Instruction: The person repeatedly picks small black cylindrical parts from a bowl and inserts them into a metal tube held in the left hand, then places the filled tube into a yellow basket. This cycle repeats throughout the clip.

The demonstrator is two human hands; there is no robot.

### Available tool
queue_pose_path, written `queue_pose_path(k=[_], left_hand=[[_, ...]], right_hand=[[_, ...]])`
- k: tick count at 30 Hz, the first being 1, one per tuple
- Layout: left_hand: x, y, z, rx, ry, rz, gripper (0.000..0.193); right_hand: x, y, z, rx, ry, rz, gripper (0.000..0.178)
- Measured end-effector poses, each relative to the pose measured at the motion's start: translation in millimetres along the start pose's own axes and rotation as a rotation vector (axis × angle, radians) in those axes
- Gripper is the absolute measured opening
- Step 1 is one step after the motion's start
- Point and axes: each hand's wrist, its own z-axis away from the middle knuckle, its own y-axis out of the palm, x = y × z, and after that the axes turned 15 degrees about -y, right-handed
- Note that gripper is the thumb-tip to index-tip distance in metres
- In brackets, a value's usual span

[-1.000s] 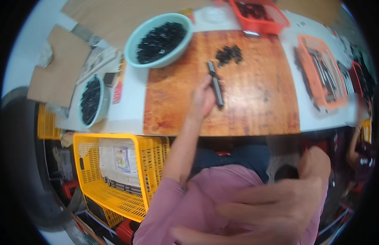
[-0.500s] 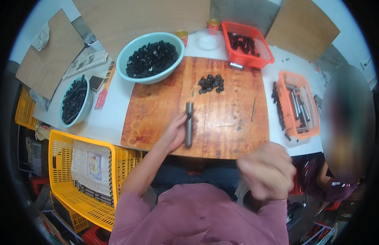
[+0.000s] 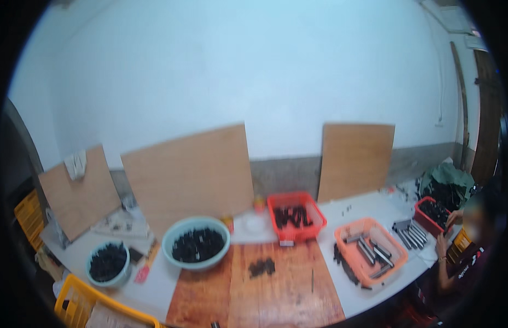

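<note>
Both hands are out of view, grip can't be told; left to right, a knock could spill the heaped mint bowl [image 3: 192,266], the dark rod [image 3: 215,324], only its tip showing at the near edge, may roll off if unheld, and a stray sleeve could scatter the black pieces [image 3: 262,267] mid-panel. Surface: white counter [image 3: 138,297], stained wood panel [image 3: 270,306], orange basket [image 3: 344,252] at right. Far side: white wall [image 3: 254,76], grey lower band.
</note>
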Motion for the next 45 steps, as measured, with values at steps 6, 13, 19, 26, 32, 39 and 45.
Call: queue_pose_path(k=[6, 13, 19, 26, 32, 39, 45], left_hand=[[11, 6, -16, 0.076, -0.017, -0.048, 0.03], [-29, 51, -72, -0.063, 0.128, -0.311, 0.028], [-58, 31, -101, -0.153, 0.216, -0.515, 0.027], [-61, 12, -90, -0.191, 0.205, -0.392, 0.023], [-61, 16, -90, -0.245, 0.231, -0.312, 0.02], [-63, 15, -97, -0.222, 0.183, -0.248, 0.019], [-63, 20, -87, -0.247, 0.217, -0.309, 0.024]], right_hand=[[16, 4, 3, -0.058, 0.03, -0.169, 0.022], [-42, -7, 1, -0.142, 0.187, 0.288, 0.028], [-73, -9, 12, -0.172, 0.203, 0.3, 0.03], [-84, -8, 10, -0.237, 0.307, 0.051, 0.025], [-79, -8, 7, -0.252, 0.346, 0.109, 0.026], [-80, -7, 15, -0.366, 0.316, 0.027, 0.022], [-73, -4, 6, -0.381, 0.376, -0.036, 0.021]])
